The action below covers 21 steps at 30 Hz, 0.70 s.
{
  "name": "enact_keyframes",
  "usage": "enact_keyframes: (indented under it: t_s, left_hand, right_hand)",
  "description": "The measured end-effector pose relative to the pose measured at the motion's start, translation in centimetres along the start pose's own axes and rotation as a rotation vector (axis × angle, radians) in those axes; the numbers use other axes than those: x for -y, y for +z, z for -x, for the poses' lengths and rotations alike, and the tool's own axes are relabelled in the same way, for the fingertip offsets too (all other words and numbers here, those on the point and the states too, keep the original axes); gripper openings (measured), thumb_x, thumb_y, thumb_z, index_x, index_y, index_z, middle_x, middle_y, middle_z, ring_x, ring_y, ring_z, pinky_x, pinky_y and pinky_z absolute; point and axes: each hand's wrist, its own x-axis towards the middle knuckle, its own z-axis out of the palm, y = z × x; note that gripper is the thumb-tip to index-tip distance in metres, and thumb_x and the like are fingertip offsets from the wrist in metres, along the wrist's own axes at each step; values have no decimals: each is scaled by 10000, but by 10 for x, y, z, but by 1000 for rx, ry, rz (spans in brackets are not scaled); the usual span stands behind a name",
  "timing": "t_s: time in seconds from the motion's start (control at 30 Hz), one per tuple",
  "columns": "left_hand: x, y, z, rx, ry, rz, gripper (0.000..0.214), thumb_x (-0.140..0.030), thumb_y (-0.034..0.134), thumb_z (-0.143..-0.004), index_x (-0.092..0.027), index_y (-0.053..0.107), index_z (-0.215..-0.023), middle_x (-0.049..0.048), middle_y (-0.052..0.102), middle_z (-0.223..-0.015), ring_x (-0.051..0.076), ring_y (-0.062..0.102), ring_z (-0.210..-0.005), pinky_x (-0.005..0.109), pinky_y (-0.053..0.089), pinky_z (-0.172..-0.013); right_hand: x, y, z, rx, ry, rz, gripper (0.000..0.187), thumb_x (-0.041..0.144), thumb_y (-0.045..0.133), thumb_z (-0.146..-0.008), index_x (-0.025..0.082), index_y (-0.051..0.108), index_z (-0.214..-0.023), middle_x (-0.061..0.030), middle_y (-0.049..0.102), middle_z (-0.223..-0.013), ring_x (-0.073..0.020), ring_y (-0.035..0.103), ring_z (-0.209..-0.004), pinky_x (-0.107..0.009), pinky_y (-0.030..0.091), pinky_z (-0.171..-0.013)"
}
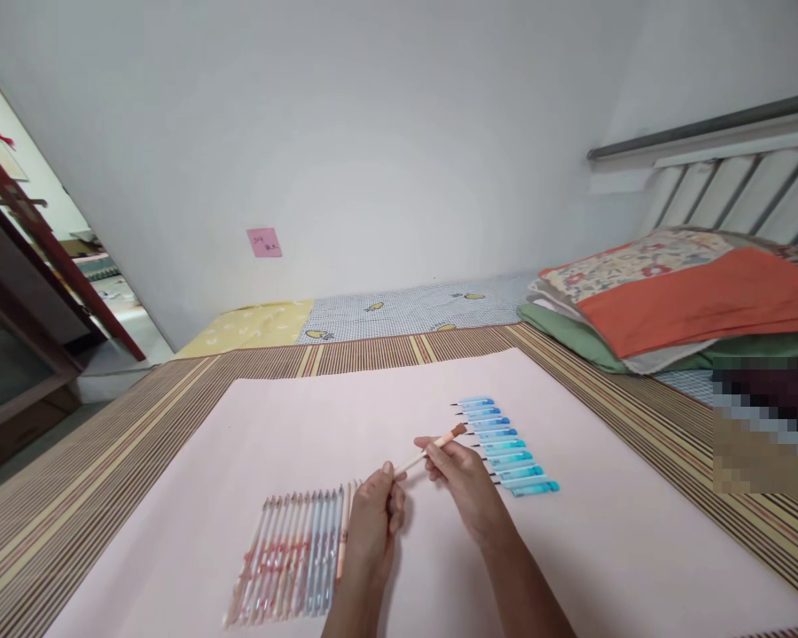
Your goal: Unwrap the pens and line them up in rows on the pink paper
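My left hand [376, 505] and my right hand [462, 478] hold a slim cream and peach pen [447, 437] between them, above a pale pink sheet. Its thin pale end is pinched in my left fingers. My right thumb and fingers close round its middle, and its brown end points up and right. Left of my left hand lies a row of several slim pens [293, 549], reddish, clear and bluish; my left hand and forearm hide part of its right end. Beyond my right hand lie several short blue pen-like pieces [505, 432] with dark pointed tips facing left.
The pale pink sheet [173, 478] lies on a striped mat [33, 540]. Folded bedding with an orange cover [705, 301] is stacked at the right, below a white slatted headboard [724, 186]. A pink note [264, 243] sticks to the wall. A doorway is at the left.
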Motion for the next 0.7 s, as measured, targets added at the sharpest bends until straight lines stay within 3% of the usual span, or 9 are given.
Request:
enact_keyframes:
  t_s: [0.2,0.4,0.53,0.63,0.7]
  left_hand:
    - [2,3,1,-38,-27,4,565,-656,775,-718,-101,691,-781,-68,472,-471,19,269,-370,191,139,-404]
    - [3,3,-1,-55,-31,28,575,-663,811,-670,-110,677,-756,-68,471,-468,11,261,-366,177,138,-393]
    - [5,-1,-4,-49,-61,154,528,-603,838,-692,-98,710,-778,-76,461,-468,7,258,-367,157,161,-370]
    - [3,-5,-6,-76,-116,337,436,-494,882,-703,-92,728,-774,-46,534,-519,27,418,-418,137,322,-397]
    - [-1,-7,-8,-119,-118,441,332,-406,875,-747,-106,735,-775,14,656,-649,76,603,-575,153,484,-525]
  right_hand:
    - [-2,0,-3,-95,-14,-133,509,570,850,-691,170,785,-999,-25,666,-744,-158,569,-690,-298,439,-646]
    - [-2,0,-5,-258,-5,-315,437,449,919,-635,216,686,-923,-50,758,-911,-178,668,-757,-310,506,-678]
    - [2,-5,-7,-279,15,-427,394,425,936,-607,217,694,-838,-26,714,-881,-157,635,-746,-289,499,-639]
    - [1,-3,-7,-246,44,-536,353,344,961,-583,226,685,-770,19,629,-794,-105,526,-641,-248,434,-557]
    - [-3,6,-3,-173,116,-621,337,306,964,-588,218,673,-732,19,605,-771,-95,483,-609,-239,408,-533]
